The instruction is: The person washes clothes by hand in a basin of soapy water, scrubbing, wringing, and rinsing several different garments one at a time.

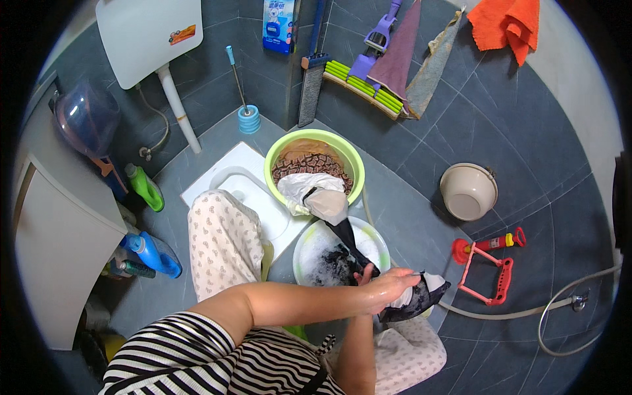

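Note:
A wet black-and-white garment (429,297) is bunched in my left hand (393,288), its fingers closed around the cloth. My left forearm crosses over my right one. Just left of it, my right hand (364,274) grips a black stretch of fabric (345,238), its fingers partly hidden. This fabric runs up to a beige and white piece (328,205) lying over the near rim of the green basin (359,164). Whether both hands hold one garment is hard to tell. Below them a pale basin (382,245) holds foamy water and dark cloth.
Patterned brown cloth (313,166) fills the green basin. A white squat toilet (227,161) lies left of it. Green (145,187) and blue bottles (155,253) stand by the cabinet (66,243). At right are a beige bucket (469,192), a red-pink rack (487,273) and a hose (513,315).

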The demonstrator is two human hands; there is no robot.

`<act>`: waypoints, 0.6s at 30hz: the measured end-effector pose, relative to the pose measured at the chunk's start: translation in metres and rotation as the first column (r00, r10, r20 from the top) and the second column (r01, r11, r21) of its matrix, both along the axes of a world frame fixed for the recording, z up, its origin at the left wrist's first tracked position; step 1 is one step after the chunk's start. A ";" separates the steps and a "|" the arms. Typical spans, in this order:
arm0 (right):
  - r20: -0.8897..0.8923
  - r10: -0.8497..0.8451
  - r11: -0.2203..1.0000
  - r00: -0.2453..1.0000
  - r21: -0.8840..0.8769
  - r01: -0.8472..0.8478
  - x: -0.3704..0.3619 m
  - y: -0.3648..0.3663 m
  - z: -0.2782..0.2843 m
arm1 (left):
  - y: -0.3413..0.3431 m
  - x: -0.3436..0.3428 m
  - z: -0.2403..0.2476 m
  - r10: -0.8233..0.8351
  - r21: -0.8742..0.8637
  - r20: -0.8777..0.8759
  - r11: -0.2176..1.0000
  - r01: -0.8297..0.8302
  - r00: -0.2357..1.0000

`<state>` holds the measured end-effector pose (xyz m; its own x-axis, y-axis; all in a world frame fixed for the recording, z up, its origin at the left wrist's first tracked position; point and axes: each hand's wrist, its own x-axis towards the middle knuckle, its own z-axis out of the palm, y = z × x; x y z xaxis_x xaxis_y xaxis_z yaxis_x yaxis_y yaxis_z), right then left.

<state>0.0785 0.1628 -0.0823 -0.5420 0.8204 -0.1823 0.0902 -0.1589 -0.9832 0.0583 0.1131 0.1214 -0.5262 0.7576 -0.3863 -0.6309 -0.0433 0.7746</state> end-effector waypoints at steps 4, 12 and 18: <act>-0.144 0.118 0.992 0.982 0.063 -0.110 0.009 0.008 0.049 | -0.006 -0.013 -0.001 0.048 0.262 0.248 0.958 -0.115 0.968; -0.516 0.021 0.863 0.856 -0.422 -0.276 0.029 0.069 0.033 | -0.030 -0.072 -0.035 0.338 0.107 0.345 0.913 -0.395 0.875; 0.379 0.188 0.978 0.906 0.012 -0.208 0.056 0.061 -0.063 | -0.065 -0.088 -0.172 -0.097 -0.353 -0.224 0.935 0.012 0.970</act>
<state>0.1348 0.2241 -0.1453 -0.5945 0.7166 -0.3648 0.4774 -0.0505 -0.8773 -0.0300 0.0485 -0.0505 -0.5952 0.6285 -0.5008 -0.4235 0.2843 0.8601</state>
